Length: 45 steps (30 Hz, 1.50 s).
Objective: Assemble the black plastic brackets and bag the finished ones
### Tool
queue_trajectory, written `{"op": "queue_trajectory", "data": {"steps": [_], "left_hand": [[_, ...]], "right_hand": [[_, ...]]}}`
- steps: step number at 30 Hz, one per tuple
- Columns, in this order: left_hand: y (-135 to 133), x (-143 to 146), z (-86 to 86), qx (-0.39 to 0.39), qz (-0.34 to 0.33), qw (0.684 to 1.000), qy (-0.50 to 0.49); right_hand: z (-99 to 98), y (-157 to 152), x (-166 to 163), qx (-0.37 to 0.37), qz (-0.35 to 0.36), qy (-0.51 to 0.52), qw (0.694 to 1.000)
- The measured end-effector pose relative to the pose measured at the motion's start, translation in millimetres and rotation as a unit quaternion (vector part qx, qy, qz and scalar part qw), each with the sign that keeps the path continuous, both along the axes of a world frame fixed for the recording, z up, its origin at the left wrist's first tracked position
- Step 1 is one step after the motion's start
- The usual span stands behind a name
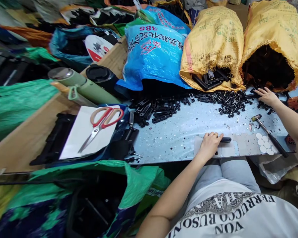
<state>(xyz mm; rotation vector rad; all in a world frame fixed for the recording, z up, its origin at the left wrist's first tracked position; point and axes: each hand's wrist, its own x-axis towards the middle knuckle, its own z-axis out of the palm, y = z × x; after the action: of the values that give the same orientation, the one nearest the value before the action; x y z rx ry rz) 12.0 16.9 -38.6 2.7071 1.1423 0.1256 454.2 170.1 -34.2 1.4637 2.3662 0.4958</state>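
Black strip [225, 139] | left hand [210, 144] presses it flat | right hand [267, 96] spread in loose pins [228, 103], upper right — nudge could scatter them

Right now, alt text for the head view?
A person's left hand holds a black strip on a blue-grey table while the right hand reaches into a pile of small black parts before two yellow sacks. A hammer and red scissors lie nearby.

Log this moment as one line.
left hand on black bar | right hand open on small black parts by yellow sack | hammer lying between hands
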Motion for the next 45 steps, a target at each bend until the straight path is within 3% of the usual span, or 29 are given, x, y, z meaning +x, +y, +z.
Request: {"op": "queue_trajectory", "data": {"steps": [3,8,14,18,24,30,36,41,45], "left_hand": [[-6.0,-7.5,-2.1,0.001,0.04,0.999,0.0],[-9.3,-9.6,-15.0,-0.001,0.052,0.999,-0.004],[-8.2,-9.1,-22.6,-0.018,0.061,0.996,-0.06],[-8.3,-10.3,-22.6,-0.019,0.062,0.996,-0.055],[-7.8,-9.4,-24.2,-0.019,0.065,0.996,-0.055],[-8.1,-7.9,-22.1,-0.016,0.062,0.997,-0.049],[-9.4,-5.8,-18.6,-0.005,0.061,0.998,-0.033],[-6.1,-2.3,-15.3,-0.015,0.064,0.997,-0.034],[2.8,2.1,-13.3,-0.047,0.012,0.997,-0.055]], "right_hand": [[10.5,-0.3,10.4,0.04,0.021,0.003,0.999],[19.3,-6.3,11.7,0.062,0.008,-0.016,0.998],[-9.0,-7.6,-1.7,-0.014,0.014,-0.047,0.999],[-19.4,2.3,0.2,-0.018,-0.009,-0.058,0.998],[1.2,8.7,4.2,-0.034,0.053,-0.029,0.998],[28.5,-8.7,-21.3,-0.015,0.094,-0.037,0.995],[54.7,-53.1,-86.4,0.064,0.095,0.064,0.991],[43.3,-126.3,-152.3,-0.052,0.07,0.161,0.983],[23.7,-179.7,-185.7,-0.143,0.069,0.185,0.97]]}}
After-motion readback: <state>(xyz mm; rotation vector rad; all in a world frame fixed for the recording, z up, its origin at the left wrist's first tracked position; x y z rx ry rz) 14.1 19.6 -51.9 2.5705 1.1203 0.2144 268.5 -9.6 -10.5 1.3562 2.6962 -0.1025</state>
